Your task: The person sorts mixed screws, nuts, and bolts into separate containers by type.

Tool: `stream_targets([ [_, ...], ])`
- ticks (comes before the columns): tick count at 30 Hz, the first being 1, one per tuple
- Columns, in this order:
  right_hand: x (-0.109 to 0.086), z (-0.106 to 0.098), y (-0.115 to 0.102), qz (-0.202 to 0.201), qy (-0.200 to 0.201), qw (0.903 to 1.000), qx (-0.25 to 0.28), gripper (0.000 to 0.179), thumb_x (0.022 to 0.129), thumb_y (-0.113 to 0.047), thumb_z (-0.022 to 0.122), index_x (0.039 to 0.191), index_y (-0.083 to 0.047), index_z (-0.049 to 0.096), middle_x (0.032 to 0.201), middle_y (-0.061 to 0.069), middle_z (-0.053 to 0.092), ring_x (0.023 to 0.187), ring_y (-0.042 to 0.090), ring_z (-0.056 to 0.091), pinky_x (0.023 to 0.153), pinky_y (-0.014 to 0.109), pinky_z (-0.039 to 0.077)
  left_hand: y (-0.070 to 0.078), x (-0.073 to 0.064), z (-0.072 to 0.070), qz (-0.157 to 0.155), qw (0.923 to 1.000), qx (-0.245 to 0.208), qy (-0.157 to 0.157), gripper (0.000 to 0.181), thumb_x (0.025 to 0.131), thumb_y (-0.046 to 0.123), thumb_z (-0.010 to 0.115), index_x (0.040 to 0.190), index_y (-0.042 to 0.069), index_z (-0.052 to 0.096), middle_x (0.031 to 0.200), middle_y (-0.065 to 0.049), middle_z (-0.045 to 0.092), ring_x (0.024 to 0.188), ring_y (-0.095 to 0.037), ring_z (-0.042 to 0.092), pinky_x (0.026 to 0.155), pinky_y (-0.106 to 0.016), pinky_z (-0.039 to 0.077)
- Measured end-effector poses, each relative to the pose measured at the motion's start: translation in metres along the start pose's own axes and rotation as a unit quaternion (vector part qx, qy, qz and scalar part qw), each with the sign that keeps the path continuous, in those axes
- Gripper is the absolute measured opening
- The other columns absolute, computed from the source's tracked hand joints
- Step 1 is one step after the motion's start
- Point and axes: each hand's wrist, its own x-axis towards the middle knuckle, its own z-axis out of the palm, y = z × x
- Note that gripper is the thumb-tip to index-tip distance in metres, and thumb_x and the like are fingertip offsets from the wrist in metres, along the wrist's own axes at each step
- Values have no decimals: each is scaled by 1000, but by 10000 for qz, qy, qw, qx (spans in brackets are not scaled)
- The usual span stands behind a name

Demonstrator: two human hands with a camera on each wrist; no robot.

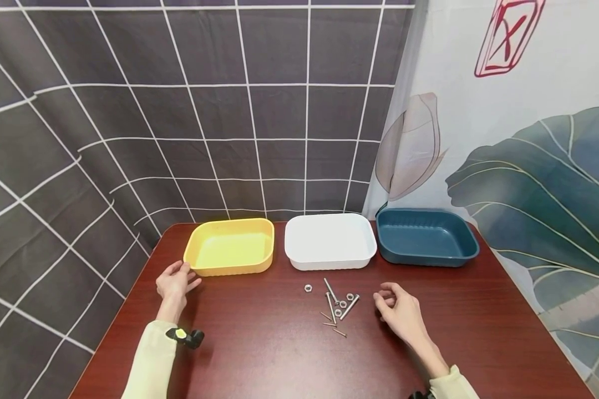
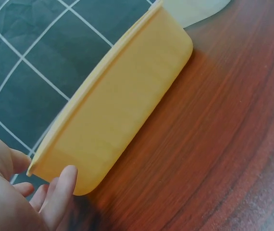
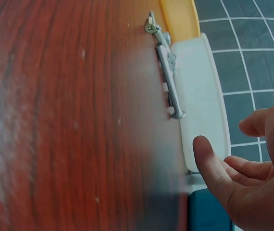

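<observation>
At the front left corner of the yellow bin [image 1: 229, 271], my left hand [image 1: 172, 281] has its fingertips right at the rim. The thumb extends beside the bin's front wall [image 2: 103, 115]. My right hand [image 1: 401, 311] is near the metal hardware, its fingers loosely bent with nothing between them. To its left lie long bolts [image 1: 350, 307], hex nuts [image 1: 308, 288] and several thin screws [image 1: 340, 332] in a loose group. One nut sits apart from the others, nearer the white bin. The right wrist view shows a long bolt [image 3: 169, 79] lying in front of the white bin.
A white bin [image 1: 330, 263] and a dark blue bin [image 1: 429, 259] stand in a row with the yellow one along the back of the brown wooden table [image 1: 259, 343]. Behind them hangs a dark grid-patterned cloth [image 1: 279, 111]; a light leaf-patterned curtain [image 1: 444, 50] hangs at the right.
</observation>
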Motion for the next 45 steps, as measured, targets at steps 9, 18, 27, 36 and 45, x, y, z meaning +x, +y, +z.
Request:
stream_targets([
  [9, -3, 10, -2, 170, -44, 9997, 187, 25, 91, -5, 67, 111, 8, 64, 88, 12, 69, 59, 17, 67, 49, 23, 59, 3, 2, 3, -75, 9997, -236, -51, 44, 99, 4, 58, 141, -6, 49, 82, 1, 60, 65, -7, 64, 65, -30, 65],
  [18, -5, 25, -7, 931, -46, 9944, 490, 22, 90, -8, 67, 105, 7, 63, 79, 7, 66, 54, 17, 66, 46, 25, 60, 5, 6, 5, -164, 9983, -536, -138, 45, 98, -3, 55, 142, -9, 48, 74, 1, 59, 58, -6, 63, 67, -25, 64],
  [27, -9, 39, -17, 1306, -80, 9862, 1019, 20, 88, -2, 67, 100, 11, 59, 71, 10, 68, 51, 20, 67, 46, 29, 62, 7, 7, 5, -224, 9973, -682, -160, 47, 97, -5, 55, 143, -9, 47, 71, 2, 60, 57, -6, 64, 69, -23, 63],
  [36, -10, 44, -13, 421, 154, 9985, 318, 19, 84, 2, 70, 99, 9, 62, 71, 4, 66, 51, 12, 64, 47, 24, 59, 5, 7, 5, -221, 9975, -649, -149, 45, 97, -6, 56, 142, -10, 48, 73, 1, 59, 57, -6, 63, 69, -24, 64],
  [45, -2, 39, -5, -1123, 291, 9932, -79, 27, 74, 13, 76, 98, 3, 68, 87, 9, 64, 72, 21, 67, 59, 26, 61, 5, 8, 5, -233, 9967, -747, -197, 46, 98, -4, 55, 143, -9, 46, 69, 2, 59, 56, -6, 63, 69, -23, 63],
])
